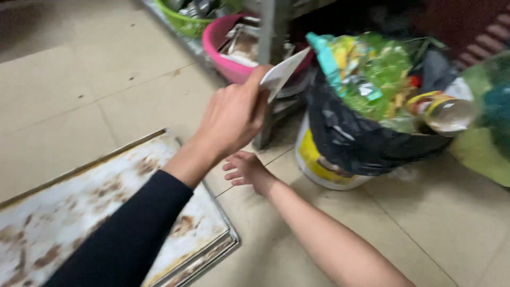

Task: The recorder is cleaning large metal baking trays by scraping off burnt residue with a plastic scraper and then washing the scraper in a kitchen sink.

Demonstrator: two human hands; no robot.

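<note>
My left hand [234,114], on a black-sleeved arm, is raised and pinches a white piece of card [284,72] at its lower edge. The card points toward a bucket [319,165] lined with a black bag [350,138] and heaped with green and yellow plastic rubbish [372,74]. My right hand [244,170], on a bare arm, hovers low over the floor tiles with its fingers spread and holds nothing. It is just left of the bucket and near the foot of a grey metal post [271,32].
A rusty white metal sheet [69,212] lies on the floor at lower left, under my left forearm. A pink basin [220,42] and a green basin [180,21] with clutter sit behind the post. A can [446,114] tops the rubbish.
</note>
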